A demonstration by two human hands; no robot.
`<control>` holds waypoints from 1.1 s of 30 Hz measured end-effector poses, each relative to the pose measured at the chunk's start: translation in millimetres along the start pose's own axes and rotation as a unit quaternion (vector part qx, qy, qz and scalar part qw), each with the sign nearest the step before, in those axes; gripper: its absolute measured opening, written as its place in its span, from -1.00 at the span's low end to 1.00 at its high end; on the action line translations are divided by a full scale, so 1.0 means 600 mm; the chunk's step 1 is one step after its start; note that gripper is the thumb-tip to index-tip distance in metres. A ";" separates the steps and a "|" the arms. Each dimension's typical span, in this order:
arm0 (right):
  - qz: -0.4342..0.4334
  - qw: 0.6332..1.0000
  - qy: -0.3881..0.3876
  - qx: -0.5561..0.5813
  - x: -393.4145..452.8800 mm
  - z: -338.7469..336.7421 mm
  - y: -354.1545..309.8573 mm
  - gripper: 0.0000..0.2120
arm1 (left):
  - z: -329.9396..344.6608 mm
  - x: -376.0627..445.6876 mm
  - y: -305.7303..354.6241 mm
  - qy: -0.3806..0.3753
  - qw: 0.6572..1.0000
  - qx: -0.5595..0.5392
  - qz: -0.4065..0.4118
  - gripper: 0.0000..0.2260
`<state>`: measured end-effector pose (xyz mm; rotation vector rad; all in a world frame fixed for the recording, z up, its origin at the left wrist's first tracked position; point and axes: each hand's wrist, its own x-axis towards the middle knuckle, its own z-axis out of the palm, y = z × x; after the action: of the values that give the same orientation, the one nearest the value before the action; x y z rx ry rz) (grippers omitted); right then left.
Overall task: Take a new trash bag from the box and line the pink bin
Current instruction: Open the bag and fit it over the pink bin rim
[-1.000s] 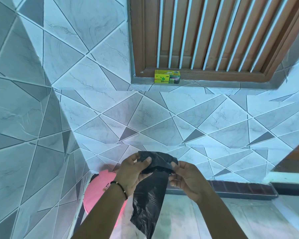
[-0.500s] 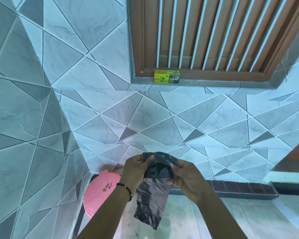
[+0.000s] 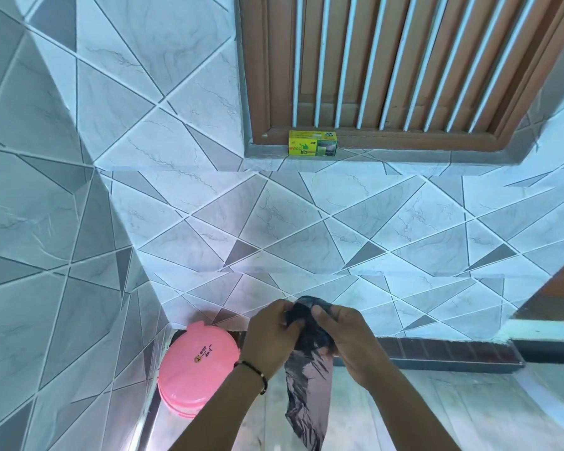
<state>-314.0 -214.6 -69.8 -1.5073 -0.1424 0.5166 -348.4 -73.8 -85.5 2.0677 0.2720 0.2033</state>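
Here the top of the black trash bag (image 3: 310, 379) is pinched by the left hand (image 3: 272, 340) and the right hand (image 3: 345, 336); its long axis hangs toward 6 o'clock, the tip cut off. At 9 o'clock the lidded pink bin (image 3: 197, 362) is seen, at 12 o'clock the box (image 3: 312, 147).

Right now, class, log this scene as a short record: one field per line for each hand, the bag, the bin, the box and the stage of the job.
left hand: pinches the top of the trash bag, bracelet on the wrist
right hand: grips the same top edge from the other side
trash bag: black, still folded narrow, hanging down between the hands
pink bin: in the floor corner left of the hands, lid closed
box: yellow-green, on the window ledge
stage: bag out of the box, mouth not yet open, bin not lined
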 end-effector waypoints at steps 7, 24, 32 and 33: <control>0.027 0.996 -0.082 0.017 -0.010 -0.016 -0.005 -0.68 | -0.033 0.013 -0.021 0.144 0.984 0.096 -0.035 -0.93; -0.056 0.970 0.108 0.211 -0.004 -0.055 -0.022 -0.79 | -0.072 0.011 -0.049 0.001 0.794 -0.487 -0.365 -0.62; -0.037 0.989 -0.072 0.123 -0.017 -0.015 -0.014 -0.86 | -0.006 0.027 0.012 -0.153 0.840 -0.392 -0.341 -0.75; -0.035 0.990 -0.081 0.108 -0.018 -0.016 -0.012 -0.86 | -0.005 0.035 0.012 -0.097 0.844 -0.416 -0.324 -0.87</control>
<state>-318.1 -227.5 -61.3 -1.2437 -0.2572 0.5783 -328.1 -69.1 -77.3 1.0352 0.6145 -0.2709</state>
